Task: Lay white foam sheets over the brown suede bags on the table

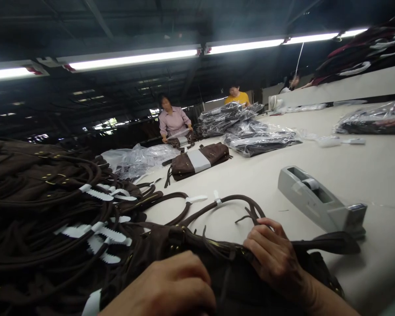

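Observation:
A dark brown bag [230, 281] with a brass zipper lies on the pale table [250, 184], right in front of me. My right hand [273, 254] has its fingers curled over the bag's top edge, by the right end of the zipper and the base of a strap. My left hand [171, 285] is closed above the bag's left part; its fingertips are hidden, so what it grips cannot be made out. The bag's looped handle [230, 197], with a white tag on it, rests on the table beyond my hands.
Dark bags [36, 219] with white paper tags are heaped at left. A grey tape dispenser [316, 197] stands at right. Farther back are a brown bag with a white band [197, 161], plastic-wrapped bags [260, 136] and clear plastic [138, 158]. Several people work behind.

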`<state>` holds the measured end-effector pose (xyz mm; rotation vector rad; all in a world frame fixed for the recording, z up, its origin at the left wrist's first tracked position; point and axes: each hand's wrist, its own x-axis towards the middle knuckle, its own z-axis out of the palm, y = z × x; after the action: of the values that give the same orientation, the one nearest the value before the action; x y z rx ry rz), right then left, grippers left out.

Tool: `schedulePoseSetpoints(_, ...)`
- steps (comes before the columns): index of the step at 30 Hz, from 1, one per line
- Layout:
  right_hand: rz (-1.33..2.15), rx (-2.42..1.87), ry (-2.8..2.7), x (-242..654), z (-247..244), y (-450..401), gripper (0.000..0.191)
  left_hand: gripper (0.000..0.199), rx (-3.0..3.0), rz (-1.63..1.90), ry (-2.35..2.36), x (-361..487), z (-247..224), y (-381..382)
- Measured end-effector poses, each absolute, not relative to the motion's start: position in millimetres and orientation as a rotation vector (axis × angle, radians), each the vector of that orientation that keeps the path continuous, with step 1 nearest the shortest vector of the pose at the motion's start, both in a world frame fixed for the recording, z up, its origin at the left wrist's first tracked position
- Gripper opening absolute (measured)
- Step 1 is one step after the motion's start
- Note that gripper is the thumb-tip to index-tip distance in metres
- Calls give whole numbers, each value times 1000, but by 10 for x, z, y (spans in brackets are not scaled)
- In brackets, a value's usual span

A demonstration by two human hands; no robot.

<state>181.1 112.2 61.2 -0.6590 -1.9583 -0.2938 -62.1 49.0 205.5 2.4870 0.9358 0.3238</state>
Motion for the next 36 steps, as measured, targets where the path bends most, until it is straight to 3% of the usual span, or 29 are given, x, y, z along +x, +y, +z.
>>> schedulePoseSetpoints(3,-282,-669,-1980,1819,610,1107,16,18,1972,688,1074,-635,2014,615)
schedulePoseSetpoints(8,-253,-681,-1947,1799,626,1125,15,21,1160,1235,695,-509,1623,1024)
schedulePoseSetpoints(17,-222,-701,-2035,1756,589,1182,18,33,844,1523,852,-783,1332,1494)
schedulePoseSetpoints(23,-105,-698,-2031,1765,587,1219,13,30,1181,1326,1074,-1021,1406,1501)
schedulePoseSetpoints(27,80,-792,-2092,1795,560,1257,10,37,1753,904,1445,-1196,1314,1566)
schedulePoseSetpoints(30,231,-865,-2189,1825,536,1291,2,49,1864,561,1420,-1239,1151,1603)
schedulePoseSetpoints(32,302,-883,-2253,1838,515,1314,8,53,1908,478,1404,-1191,1041,1607)
schedulePoseSetpoints(36,350,-923,-2244,1841,462,1351,12,39,2215,496,1526,-971,925,1557)
